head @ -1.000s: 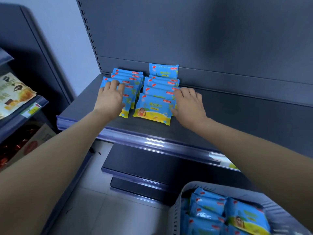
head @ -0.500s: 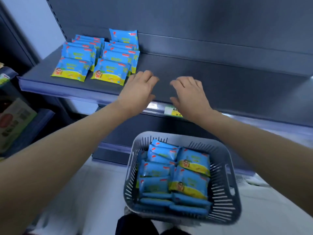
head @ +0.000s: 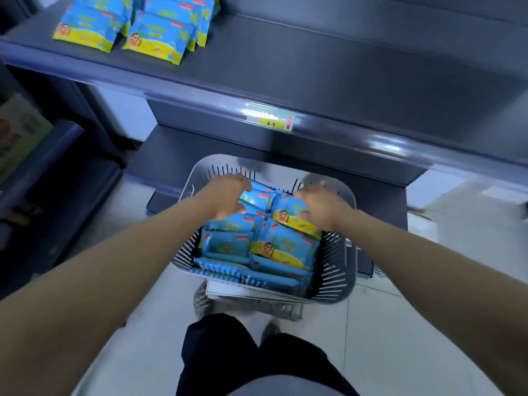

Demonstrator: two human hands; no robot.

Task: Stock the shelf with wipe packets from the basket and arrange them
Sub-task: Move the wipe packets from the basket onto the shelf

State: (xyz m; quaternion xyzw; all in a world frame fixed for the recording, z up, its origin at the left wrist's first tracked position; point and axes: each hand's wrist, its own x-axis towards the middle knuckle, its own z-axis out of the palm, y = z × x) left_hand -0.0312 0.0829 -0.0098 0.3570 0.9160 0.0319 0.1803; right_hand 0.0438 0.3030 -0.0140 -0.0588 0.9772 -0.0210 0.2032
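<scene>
Left hand (head: 225, 195), right hand (head: 321, 208): fingers curled over packets (head: 258, 197) at basket (head: 335, 267) far edge (grip unclear); slick packets could slip.

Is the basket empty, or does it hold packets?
Far from empty: wipe packets cover the floor of the basket in overlapping layers.

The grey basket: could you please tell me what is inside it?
Blue-and-yellow wipe packets fill the basket; the left hand and right hand reach in at its far end. Lower layers and its floor are covered.
</scene>
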